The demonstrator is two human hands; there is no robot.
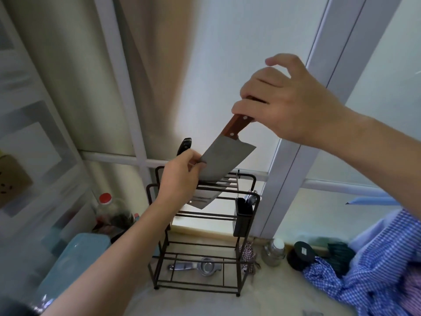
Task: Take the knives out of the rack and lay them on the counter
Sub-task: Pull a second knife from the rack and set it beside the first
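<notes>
A dark wire rack [247,197] stands on the counter [200,302] by the window. My right hand [289,103] grips the brown wooden handle of a cleaver [225,160], tilted with its blade half above the rack's top slots. My left hand [180,179] pinches the blade's left edge with thumb and fingers. A second knife with a black handle [185,145] sticks up from the rack behind my left hand. Another steel blade [200,201] shows below my left hand, inside the rack.
A black utensil cup [242,218] hangs on the rack's right side. A metal squeezer [205,266] lies under the rack. A red-capped bottle [105,206] and blue box [75,258] sit left; a jar [274,250], dark items and blue checked cloth [376,270] sit right.
</notes>
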